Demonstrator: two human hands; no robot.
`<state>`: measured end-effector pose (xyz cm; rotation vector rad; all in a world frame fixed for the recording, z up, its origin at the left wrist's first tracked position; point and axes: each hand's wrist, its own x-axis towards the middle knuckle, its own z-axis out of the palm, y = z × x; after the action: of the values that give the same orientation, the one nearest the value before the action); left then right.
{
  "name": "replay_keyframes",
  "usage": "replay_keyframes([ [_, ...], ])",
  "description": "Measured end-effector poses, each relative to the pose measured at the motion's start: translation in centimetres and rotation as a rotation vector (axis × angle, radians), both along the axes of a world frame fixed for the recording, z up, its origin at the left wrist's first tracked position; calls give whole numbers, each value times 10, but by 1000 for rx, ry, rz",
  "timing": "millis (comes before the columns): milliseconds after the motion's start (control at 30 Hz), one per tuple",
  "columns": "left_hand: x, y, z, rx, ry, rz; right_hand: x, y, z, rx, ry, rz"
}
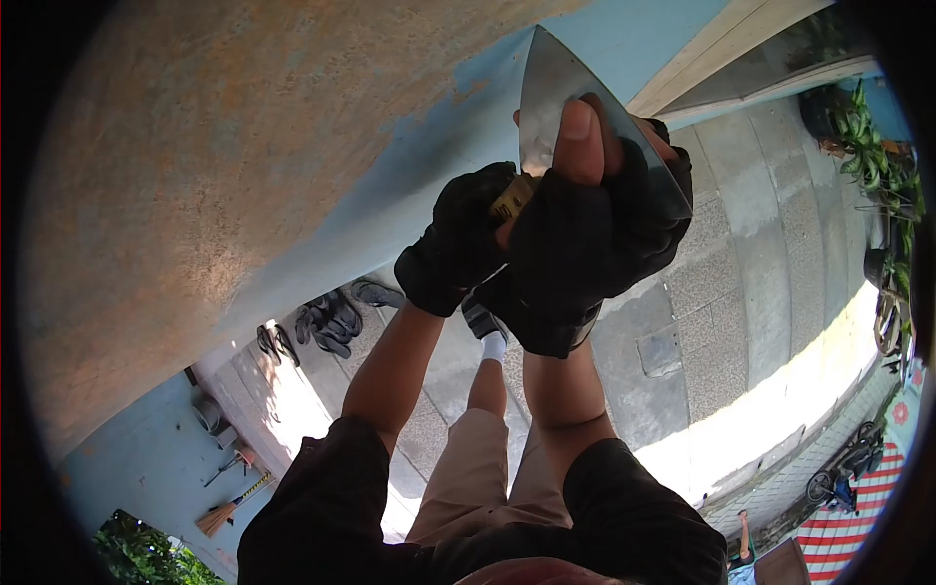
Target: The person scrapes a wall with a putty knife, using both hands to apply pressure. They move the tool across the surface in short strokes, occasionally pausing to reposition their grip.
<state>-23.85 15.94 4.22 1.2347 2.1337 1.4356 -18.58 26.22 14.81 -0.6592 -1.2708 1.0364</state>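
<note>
A metal trowel (575, 83) with a pointed, triangular blade is held up near a wall (224, 146) of patchy brown and pale blue. My right hand (600, 214), in a black fingerless glove, is closed on the trowel, its thumb lying against the blade. Just left of it my left hand (463, 229), gloved the same way, is closed around the yellowish trowel handle (514, 198). Most of the handle and the left fingers are hidden behind the gloves.
Dark sandals (330, 322) lie on the paved floor (702, 341) at the wall's foot. Potted plants (868, 146) stand at the right. A motorcycle (843, 468) and part of another person (744, 546) show at lower right. A broom (216, 517) is at lower left.
</note>
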Motion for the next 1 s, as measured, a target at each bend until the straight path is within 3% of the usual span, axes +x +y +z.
replay_keyframes([
  [200,0,-6,2,-95,85,-44,5,-3,-1,-60,-88,71],
  [300,5,-11,-10,3,12,1,6,-7,-9,-93,-108,102],
  [367,9,-11,-2,37,-226,-12,7,-10,-15,-125,-91,124],
  [433,11,-15,-10,4,-117,-5,7,-12,-19,-156,-72,146],
  [467,12,-16,-12,-28,-6,2,8,-13,-21,-138,-84,144],
  [700,16,-20,-10,-26,-61,-23,10,-14,-35,-17,-144,112],
  [800,14,-20,-5,-22,-224,-24,9,-12,-30,-21,-116,104],
  [867,6,-15,4,-276,196,-112,7,-9,-18,-45,-83,92],
  [1000,4,-3,6,-75,103,-85,7,-1,-5,-7,-54,62],
])
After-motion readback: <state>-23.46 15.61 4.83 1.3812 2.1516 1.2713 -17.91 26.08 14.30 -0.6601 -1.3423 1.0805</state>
